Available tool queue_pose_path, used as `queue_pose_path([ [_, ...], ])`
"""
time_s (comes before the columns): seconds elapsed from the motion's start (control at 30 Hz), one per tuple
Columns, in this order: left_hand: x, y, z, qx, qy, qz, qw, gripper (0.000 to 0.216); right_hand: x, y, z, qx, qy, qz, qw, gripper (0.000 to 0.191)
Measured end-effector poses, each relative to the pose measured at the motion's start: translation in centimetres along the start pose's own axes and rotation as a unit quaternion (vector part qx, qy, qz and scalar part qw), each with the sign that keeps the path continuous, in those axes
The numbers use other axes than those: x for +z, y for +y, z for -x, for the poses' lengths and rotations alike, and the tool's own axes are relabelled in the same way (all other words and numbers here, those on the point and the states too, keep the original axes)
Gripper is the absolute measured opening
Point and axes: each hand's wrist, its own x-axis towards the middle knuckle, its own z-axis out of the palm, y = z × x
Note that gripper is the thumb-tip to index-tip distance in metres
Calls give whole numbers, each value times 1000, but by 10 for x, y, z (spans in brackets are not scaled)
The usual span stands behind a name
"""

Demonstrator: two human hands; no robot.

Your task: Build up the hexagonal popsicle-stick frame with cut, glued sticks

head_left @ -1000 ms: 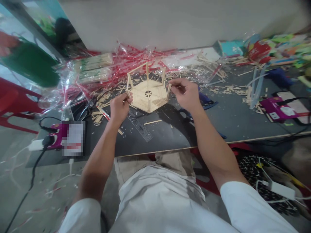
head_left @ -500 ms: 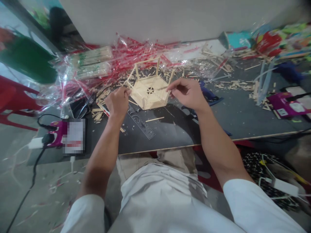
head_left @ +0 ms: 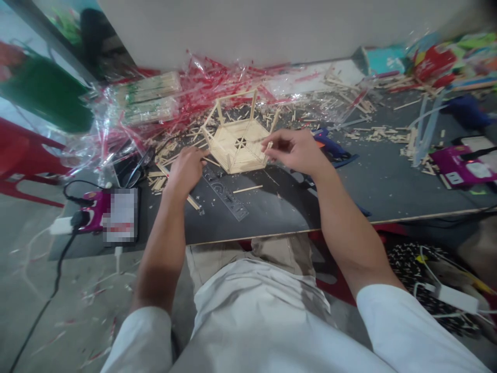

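1. A dark tabletop [head_left: 349, 191] stands against a pale wall. It is strewn with wood offcuts, and red-and-clear wrappers [head_left: 186, 98] are heaped at the back.
2. The hexagonal stick model [head_left: 237, 145] sits on the table between the two hands, with its thin posts pointing up.
3. The right hand [head_left: 297, 150] has thumb and forefinger pinched shut on the model's near-right post, and the model lies just to the left of this pinch.
4. The left hand [head_left: 185, 168] rests low on the table with its fingers curled among loose sticks [head_left: 161, 176]. I cannot tell whether it actually holds one. The model's left edge is just to the right of its knuckles, perhaps touching.
5. A clear ruler [head_left: 225, 191] lies just toward the body from the left hand, and a blue glue gun [head_left: 330, 147] lies just beyond the right wrist.
6. To do this well, I judge the pinch should stay light and low on the post, since such thin joints would likely snap or lean under a squeeze. The free hand should steady the base rather than the uprights.
7. A second ago the left hand was raised against the model's left corner; now it has dropped to the tabletop beside it. The right pinch has stayed on its post.
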Motion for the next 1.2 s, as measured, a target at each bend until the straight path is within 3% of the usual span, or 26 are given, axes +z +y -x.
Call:
queue_pose_path([
  [0.3, -9, 4, -4, 18, -28, 1, 999, 16, 9, 8, -3, 0, 25, -25, 999, 28],
  [0.47, -31, 5, 1, 4, -31, 21, 999, 12, 9, 5, -4, -7, 28, -1, 1000, 22],
  [0.6, -57, 15, 9, -23, -2, 164, 986, 9, 6, 0, -3, -12, 28, 41, 999, 22],
  [0.7, -65, 35, 13, 3, 9, 251, 968, 11, 1, -8, -2, -17, 32, 33, 999, 30],
  [0.8, -58, 60, 15, 46, 24, 251, 967, 14, 0, -20, -1, -47, 33, 25, 998, 34],
  [0.93, -37, 81, 16, 76, 115, 157, 978, 15, 3, -30, -1, -120, 13, 63, 991, 34],
  [1.2, -11, 85, 5, 73, 148, 98, 981, 18, 9, -24, -3, -124, 3, 64, 990, 27],
])
